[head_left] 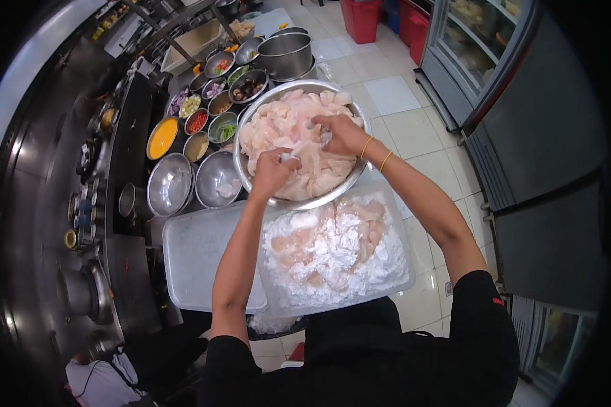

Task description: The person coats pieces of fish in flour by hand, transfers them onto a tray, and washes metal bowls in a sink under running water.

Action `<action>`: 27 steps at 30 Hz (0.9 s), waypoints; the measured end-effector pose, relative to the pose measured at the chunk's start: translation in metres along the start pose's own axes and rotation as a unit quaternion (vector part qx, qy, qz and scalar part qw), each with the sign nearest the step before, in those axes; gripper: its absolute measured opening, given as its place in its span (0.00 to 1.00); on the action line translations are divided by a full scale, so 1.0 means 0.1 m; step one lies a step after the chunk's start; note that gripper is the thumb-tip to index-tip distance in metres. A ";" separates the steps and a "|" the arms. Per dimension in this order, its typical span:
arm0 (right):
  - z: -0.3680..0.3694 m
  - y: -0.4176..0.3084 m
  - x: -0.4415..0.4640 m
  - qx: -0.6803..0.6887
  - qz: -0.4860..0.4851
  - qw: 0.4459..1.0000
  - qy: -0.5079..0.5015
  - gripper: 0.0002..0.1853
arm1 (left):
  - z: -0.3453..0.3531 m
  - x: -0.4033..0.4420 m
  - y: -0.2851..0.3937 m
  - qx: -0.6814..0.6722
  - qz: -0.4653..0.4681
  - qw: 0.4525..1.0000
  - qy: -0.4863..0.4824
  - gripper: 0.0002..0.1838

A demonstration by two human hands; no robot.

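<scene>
A large steel bowl (361,108) is heaped with pale raw meat slices (278,122), whose exact kind I cannot tell. Low over the left part of the heap, my left hand (275,171) has its fingers curled closed on a slice. My right hand (343,134), with yellow bands at the wrist, reaches in from the right. Its fingers are apart and bent down toward the slices, the fingertips whitish. Nearer my body, a clear plastic tub (406,271) holds white powder (339,254) with several meat slices partly covered in it.
A translucent lid or tray (204,258) lies left of the tub. Two steel bowls (170,183) and several small bowls of cut vegetables stand beyond it, with a yellow liquid bowl (161,139). A steel pot (285,57) stands behind. Fridges (536,136) line the right.
</scene>
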State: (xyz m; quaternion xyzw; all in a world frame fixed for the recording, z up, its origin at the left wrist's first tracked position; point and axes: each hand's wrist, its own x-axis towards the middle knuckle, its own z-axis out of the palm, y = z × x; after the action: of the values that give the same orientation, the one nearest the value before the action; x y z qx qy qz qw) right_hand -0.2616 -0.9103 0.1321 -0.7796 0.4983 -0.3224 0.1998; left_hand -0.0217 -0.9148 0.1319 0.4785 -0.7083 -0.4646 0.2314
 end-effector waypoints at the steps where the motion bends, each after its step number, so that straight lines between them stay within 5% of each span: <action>1: -0.06 -0.02 0.04 0.014 0.000 1.000 0.016 0.32 | -0.04 0.00 0.02 -0.064 -0.017 0.998 -0.003 0.16; 4: -0.14 -0.02 0.11 0.114 0.099 0.988 -0.013 0.28 | -0.12 -0.07 0.08 -0.184 -0.043 0.982 -0.001 0.14; 7: -0.15 -0.06 0.07 0.076 0.004 0.997 -0.013 0.29 | -0.20 -0.04 -0.04 -0.211 -0.052 0.976 0.010 0.13; 10: -0.19 -0.30 -0.07 -0.007 0.018 0.998 -0.055 0.31 | -0.23 -0.14 0.18 -0.331 -0.104 0.938 0.007 0.14; 13: -0.08 -0.44 -0.26 -0.147 0.046 0.983 -0.098 0.38 | -0.31 -0.05 0.04 -0.313 -0.088 0.945 0.013 0.15; 16: -0.06 -0.45 -0.40 -0.062 0.010 0.998 -0.026 0.37 | -0.25 -0.10 0.23 -0.401 -0.077 0.911 0.063 0.15; 19: 0.03 -0.55 -0.58 -0.042 -0.005 0.997 -0.064 0.37 | -0.40 -0.03 -0.01 -0.398 -0.063 0.915 0.014 0.12; 23: 0.36 -0.55 -0.63 -0.117 -0.020 0.991 -0.062 0.36 | -0.38 -0.11 0.15 -0.377 -0.080 0.921 0.055 0.20; 27: 0.51 -0.47 -0.53 -0.134 -0.049 0.989 -0.050 0.35 | -0.42 -0.06 0.08 -0.283 -0.012 0.955 0.084 0.18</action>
State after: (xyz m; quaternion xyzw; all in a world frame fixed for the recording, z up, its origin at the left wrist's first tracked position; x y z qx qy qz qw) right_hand -0.2106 -0.8432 0.1092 -0.8381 0.4874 -0.2226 0.1025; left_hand 0.0097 -0.9272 0.1589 0.4391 -0.5201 -0.6067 0.4106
